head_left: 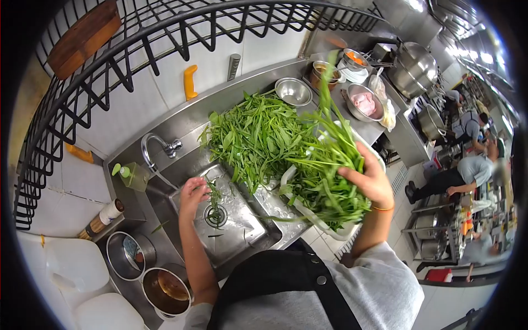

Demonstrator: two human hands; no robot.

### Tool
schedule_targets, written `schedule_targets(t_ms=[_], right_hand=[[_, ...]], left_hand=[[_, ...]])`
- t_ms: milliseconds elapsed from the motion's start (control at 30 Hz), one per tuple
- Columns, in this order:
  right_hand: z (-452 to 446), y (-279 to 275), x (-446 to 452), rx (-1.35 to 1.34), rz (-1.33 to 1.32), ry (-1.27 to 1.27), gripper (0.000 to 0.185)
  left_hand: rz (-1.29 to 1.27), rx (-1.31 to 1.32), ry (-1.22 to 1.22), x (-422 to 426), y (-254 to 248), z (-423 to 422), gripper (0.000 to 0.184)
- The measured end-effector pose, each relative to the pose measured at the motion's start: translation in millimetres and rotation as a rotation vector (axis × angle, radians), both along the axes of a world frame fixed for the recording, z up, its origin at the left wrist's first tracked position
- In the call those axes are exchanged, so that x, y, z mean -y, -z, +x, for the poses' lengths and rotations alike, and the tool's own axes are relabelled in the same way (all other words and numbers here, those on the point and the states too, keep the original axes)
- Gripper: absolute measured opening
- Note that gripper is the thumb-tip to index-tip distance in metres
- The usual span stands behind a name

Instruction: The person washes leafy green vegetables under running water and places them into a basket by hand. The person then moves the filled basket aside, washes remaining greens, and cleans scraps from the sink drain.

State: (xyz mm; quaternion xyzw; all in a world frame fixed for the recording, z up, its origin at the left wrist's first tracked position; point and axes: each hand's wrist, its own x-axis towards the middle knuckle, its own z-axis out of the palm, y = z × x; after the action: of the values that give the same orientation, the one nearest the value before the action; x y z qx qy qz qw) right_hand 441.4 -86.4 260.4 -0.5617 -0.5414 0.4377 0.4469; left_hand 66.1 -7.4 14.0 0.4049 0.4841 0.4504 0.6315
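Note:
A large heap of leafy greens (256,135) lies along the back and right of the steel sink (236,236). My right hand (371,176) is closed round a bunch of long green stems, above a white plastic tub (346,231) filled with more greens. The upper ends of that bunch are blurred. Over the sink basin, left of the drain, my left hand (194,193) has its fingers apart. A few small leaves hang beside its fingertips; whether they touch the hand is unclear.
A faucet (159,147) and a soap bottle (133,176) stand at the sink's left. Two pots (125,256) are below them. Behind the greens is a steel bowl (293,91); a meat bowl (364,103) stands farther right. A black wire rack (181,27) hangs overhead. People work at far right.

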Motion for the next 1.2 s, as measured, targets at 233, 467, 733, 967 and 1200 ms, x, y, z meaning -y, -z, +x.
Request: schedule_targets(t_ms=[233, 467, 733, 967, 1200], right_hand=[[31.7, 42.1, -66.0, 1.262, -0.042, 0.091, 0.058], [-33.5, 192.2, -240.1, 1.024, -0.351, 0.134, 0.088], [-13.9, 205.8, -257.3, 0.904, -0.2, 0.087, 0.056], [-11.4, 123.8, -253.4, 0.869, 0.269, 0.11, 0.046], [-14.6, 101.3, -260.4, 0.728, 0.346, 0.226, 0.046]], left_hand=[[0.011, -0.047, 0.024, -25.1, 29.0, 78.9, 0.028], [0.09, -0.039, 0.009, -23.6, 29.6, 129.8, 0.028], [-0.007, -0.13, -0.133, 10.2, 49.5, 71.4, 0.026], [0.091, -0.129, -0.301, -8.2, 54.3, 20.8, 0.022], [0.43, -0.485, -0.223, -61.9, 38.4, 70.6, 0.048]])
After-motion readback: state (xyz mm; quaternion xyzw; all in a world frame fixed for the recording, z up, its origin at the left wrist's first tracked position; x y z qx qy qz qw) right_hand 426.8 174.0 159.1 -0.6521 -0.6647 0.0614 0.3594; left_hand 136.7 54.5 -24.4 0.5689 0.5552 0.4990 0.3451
